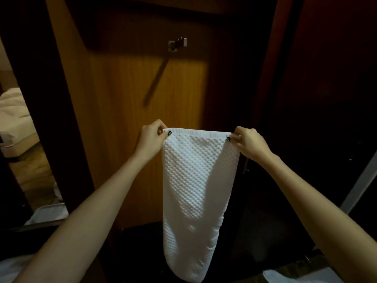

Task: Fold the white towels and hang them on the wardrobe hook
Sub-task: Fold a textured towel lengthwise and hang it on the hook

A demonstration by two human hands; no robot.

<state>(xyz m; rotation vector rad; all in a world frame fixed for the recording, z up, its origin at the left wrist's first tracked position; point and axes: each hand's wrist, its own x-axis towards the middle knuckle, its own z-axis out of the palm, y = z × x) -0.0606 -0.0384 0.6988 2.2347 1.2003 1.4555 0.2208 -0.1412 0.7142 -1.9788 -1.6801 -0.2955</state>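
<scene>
We hold a white towel (pixel 195 180) up in front of the open wardrobe (pixel 122 94), well below the metal hook (pixel 177 44) that is fixed to its wooden back panel. The hook carries nothing, and the towel does not touch it.

Our left hand (pixel 152 137) grips the towel's upper left corner and our right hand (pixel 247 142) grips the upper right corner. On each hand the fingers (pixel 165 134) are curled and pinch the cloth against the thumb, so the top edge is stretched nearly level between them.

From that edge the towel hangs straight down, its long axis upright and its dimpled face turned towards us. It narrows a little towards a rounded lower end near the bottom of the view, which looks like a fold rather than a loose hem.

At the lower left stands a pale tray (pixel 49 214) with something white in it; we cannot tell what it is. Beyond the wardrobe's left side we see a bed (pixel 12 119) with light bedding, and more white cloth (pixel 302 277) lies at the lower right
</scene>
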